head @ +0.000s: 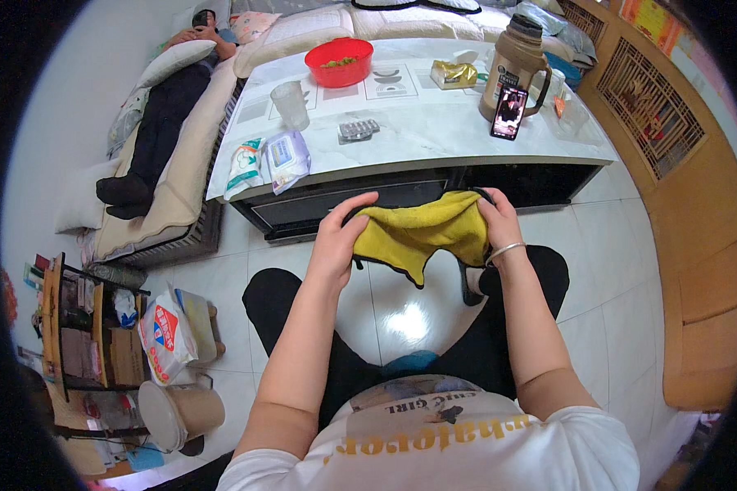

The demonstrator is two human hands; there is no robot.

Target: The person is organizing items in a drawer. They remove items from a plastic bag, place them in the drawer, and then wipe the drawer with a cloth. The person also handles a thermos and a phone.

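Note:
A yellow cloth [427, 230] with dark edging hangs between my two hands, above the floor in front of the coffee table. Its left end is gripped by my left hand [342, 236], thumb on top. My right hand [497, 218], with a silver bangle at the wrist, pinches the opposite end. The cloth sags in folds, and one corner points down between my knees. Behind it stands the marble-patterned coffee table [405, 141], its dark front partly covered by the cloth and my hands.
On the table are a red basin [339, 64] with green items, a plastic cup [290, 105], blister packs [358, 130], a wipes pack [287, 158], a large thermos [513, 67] and a propped phone [508, 112]. A person [172, 116] lies on the sofa. A lidded bin [184, 411] stands left.

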